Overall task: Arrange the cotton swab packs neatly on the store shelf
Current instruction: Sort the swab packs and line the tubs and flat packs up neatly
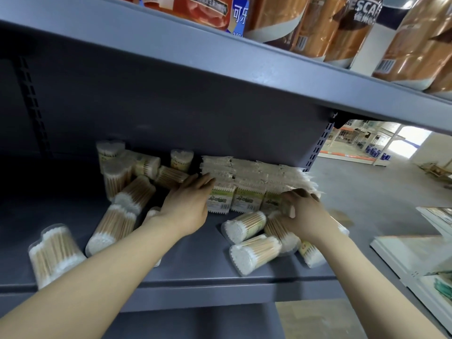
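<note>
A stack of flat bagged cotton swab packs stands at the back right of the grey shelf. My left hand lies with straight fingers against the stack's left end. My right hand curls its fingers round the packs at the stack's right end, where the image is blurred. Several clear round tubs of swabs lie scattered: a tub and another tub in front of the stack, one tub at the near left, more tubs behind my left hand.
An upper shelf hangs close overhead, carrying brown rolled packs and red packages. The shelf's perforated upright stands right of the stack. Beyond it is open store floor and a white shelf unit at the right.
</note>
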A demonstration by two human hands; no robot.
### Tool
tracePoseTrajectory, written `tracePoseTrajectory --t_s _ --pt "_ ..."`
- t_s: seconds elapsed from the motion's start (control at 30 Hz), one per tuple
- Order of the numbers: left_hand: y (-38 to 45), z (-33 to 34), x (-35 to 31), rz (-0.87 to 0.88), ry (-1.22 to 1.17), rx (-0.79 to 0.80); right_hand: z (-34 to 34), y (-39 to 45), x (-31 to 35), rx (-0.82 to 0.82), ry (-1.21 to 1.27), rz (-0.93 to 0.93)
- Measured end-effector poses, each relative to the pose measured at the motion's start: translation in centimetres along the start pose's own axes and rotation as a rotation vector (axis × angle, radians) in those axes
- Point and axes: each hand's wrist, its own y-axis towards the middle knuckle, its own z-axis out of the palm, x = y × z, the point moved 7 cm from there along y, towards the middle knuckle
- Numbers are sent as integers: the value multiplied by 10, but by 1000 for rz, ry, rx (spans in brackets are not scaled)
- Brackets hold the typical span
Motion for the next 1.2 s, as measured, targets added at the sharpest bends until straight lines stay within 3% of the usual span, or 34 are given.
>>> tracePoseTrajectory --t_s 0.5,0.73,1.2 --pt "20 -2 -10 -3 -30 -57 1 -12 -5 -84 -56 95" --pt "25 2 -26 55 -34 33 1 -13 -8 -128 -4 94" --pt "43 -16 -61 109 -185 -92 -10 -20 -29 -318 101 58"
